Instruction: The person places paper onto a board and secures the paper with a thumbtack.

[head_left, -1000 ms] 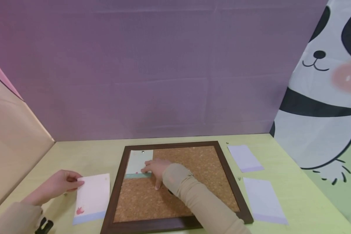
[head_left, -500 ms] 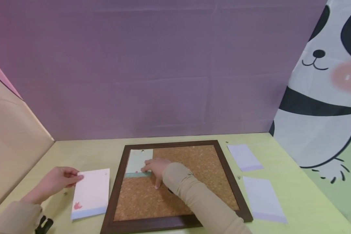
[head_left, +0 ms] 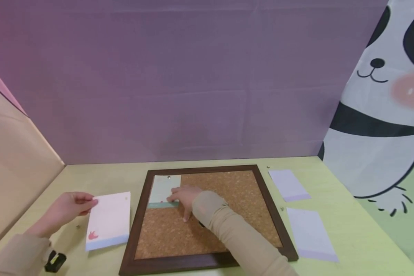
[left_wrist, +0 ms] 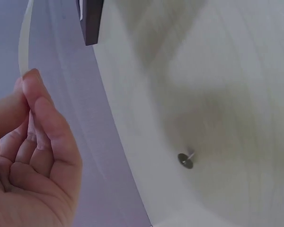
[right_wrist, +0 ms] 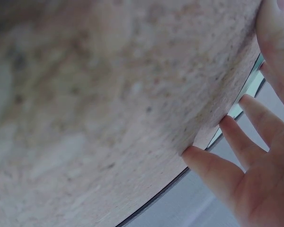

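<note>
One purple backdrop [head_left: 193,84] rises behind the yellow table [head_left: 103,178] bearing the corkboard [head_left: 174,234].

Right hand [head_left: 185,198] covering bit of pinned note [head_left: 163,188] on cork board [head_left: 241,203]. Right sleeve [head_left: 238,234] blocking board's near-right area, running off bottom of head view. Dark bit [head_left: 201,224] over board peeking from under sleeve, mostly hiding, no clue what. White sliver [head_left: 210,273] nearside of board getting chopped too. Corner mark [head_left: 126,198] on held note [head_left: 108,218] left of board looking way too tiny to read. Specks [head_left: 282,209] right of board being too small too. Panda print [head_left: 372,151], farther right of board, getting cut off by edge. Right wrist view: board going blurry.
</note>
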